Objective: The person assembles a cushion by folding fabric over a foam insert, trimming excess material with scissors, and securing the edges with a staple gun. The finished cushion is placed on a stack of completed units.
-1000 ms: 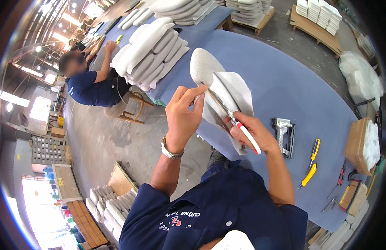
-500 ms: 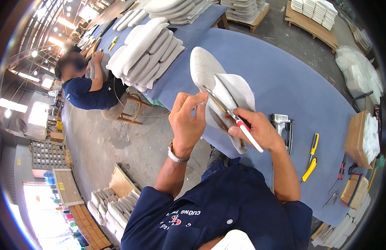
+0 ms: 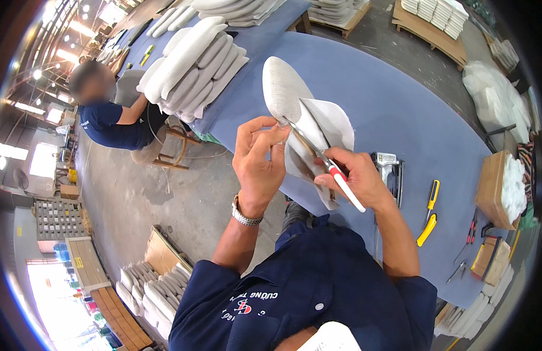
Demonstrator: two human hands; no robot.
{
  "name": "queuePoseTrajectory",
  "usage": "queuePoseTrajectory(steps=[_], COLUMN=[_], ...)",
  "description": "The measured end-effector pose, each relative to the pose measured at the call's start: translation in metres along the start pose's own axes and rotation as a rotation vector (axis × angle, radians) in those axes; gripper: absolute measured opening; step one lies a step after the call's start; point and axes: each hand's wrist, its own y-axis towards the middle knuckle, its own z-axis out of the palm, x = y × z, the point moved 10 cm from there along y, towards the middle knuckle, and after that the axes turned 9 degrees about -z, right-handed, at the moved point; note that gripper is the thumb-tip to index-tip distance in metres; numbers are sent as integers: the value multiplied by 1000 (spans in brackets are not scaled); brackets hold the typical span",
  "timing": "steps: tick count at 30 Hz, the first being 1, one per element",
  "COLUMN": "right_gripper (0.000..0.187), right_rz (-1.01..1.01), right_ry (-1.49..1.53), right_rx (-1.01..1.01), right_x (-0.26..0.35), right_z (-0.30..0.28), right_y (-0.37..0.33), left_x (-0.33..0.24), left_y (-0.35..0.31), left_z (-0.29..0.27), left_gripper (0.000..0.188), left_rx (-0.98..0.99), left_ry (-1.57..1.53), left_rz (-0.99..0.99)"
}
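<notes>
A light grey, fabric-covered pad [image 3: 282, 88] with a rounded end stands out over the near edge of the blue table. Loose pale fabric [image 3: 336, 117] hangs away from its side. My right hand [image 3: 360, 178] is wrapped round scissors [image 3: 336, 173] with red and white handles. Their blades point up and left, lying along the fabric at the pad's edge. My left hand [image 3: 258, 158] is closed in a pinch on the fabric edge, close to the scissor tips. What lies right between its fingertips is mostly hidden.
A staple gun [image 3: 389, 169] lies right of my right hand. Beyond it are a yellow-handled tool [image 3: 427, 229], a red-handled tool [image 3: 472, 230] and a cardboard box [image 3: 492, 188]. Stacked pads [image 3: 192, 70] stand at the table's left, near a seated co-worker [image 3: 119, 123].
The whole view has shifted slightly. My hands, the scissors and the pad keep nearly the same places to each other. The co-worker's arm has moved toward the stacked pads.
</notes>
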Motion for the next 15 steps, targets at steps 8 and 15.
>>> queuePoseTrajectory(steps=[8,15], right_gripper=[33,37], right_rz=[-80,-56], right_ry=[-53,-49], right_rx=[-41,-70], right_x=[-2,-7], right_z=[14,33], right_y=[2,-2], left_x=[7,20], left_y=[-2,0], left_z=[-7,-14], left_gripper=[14,10], left_rx=[-13,-20], left_ry=[1,-26], left_rz=[3,-13])
